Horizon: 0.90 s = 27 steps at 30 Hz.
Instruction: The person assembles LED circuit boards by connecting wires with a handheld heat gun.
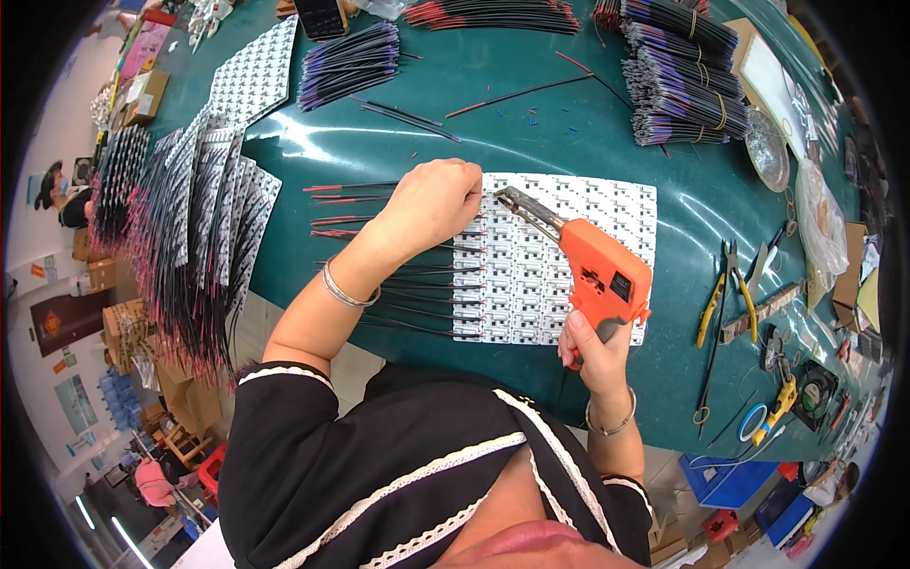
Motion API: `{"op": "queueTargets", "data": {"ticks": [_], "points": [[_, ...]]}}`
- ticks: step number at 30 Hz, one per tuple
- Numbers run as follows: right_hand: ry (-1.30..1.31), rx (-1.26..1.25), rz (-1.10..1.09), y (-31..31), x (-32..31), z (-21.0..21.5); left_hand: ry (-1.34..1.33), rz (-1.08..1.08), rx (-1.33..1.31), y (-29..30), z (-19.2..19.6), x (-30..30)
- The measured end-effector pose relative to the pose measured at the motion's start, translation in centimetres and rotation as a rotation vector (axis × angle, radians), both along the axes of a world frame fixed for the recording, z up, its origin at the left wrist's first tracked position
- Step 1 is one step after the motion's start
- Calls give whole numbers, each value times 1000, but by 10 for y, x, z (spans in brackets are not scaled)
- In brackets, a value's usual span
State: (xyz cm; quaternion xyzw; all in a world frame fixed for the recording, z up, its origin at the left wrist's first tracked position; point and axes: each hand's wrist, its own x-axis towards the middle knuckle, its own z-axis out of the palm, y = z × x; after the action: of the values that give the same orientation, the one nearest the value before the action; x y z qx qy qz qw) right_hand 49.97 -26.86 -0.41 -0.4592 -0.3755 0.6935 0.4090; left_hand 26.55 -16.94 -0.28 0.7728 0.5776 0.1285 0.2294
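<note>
Item: white panel of small circuit boards (559, 261), lying flat at the centre of a dark green worktop (531, 123), with black and red wires (398, 284) running off its left edge. Left hand (431, 204): grip clenched, fingers curled and pressing down on the panel's upper left corner where the wires meet it; silver bangle at the wrist. Right hand (597, 351): grip closed around the handle of an orange gun-shaped soldering tool (602, 275), its metal tip resting on the panel just beside the left hand. Surroundings: bundles of dark wires (682, 85) tied with bands at the far right of the worktop; further wired panels (204, 218) stacked and fanned along the left edge; yellow-handled pliers (725, 289) and other small tools to the right, well apart from the panel.
</note>
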Motion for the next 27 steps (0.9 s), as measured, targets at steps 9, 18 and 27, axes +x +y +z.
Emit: {"op": "queueTargets", "data": {"ticks": [9,18,27], "points": [[12,-9,-23,-4,-6,-1,-31,-171,-52,9,0,-9],[-24,19,9,-5,-7,-3,50,-93,43,1,-2,-2],[45,-7,-12,-6,-4,-5,48,-81,6,2,0,-1]]}}
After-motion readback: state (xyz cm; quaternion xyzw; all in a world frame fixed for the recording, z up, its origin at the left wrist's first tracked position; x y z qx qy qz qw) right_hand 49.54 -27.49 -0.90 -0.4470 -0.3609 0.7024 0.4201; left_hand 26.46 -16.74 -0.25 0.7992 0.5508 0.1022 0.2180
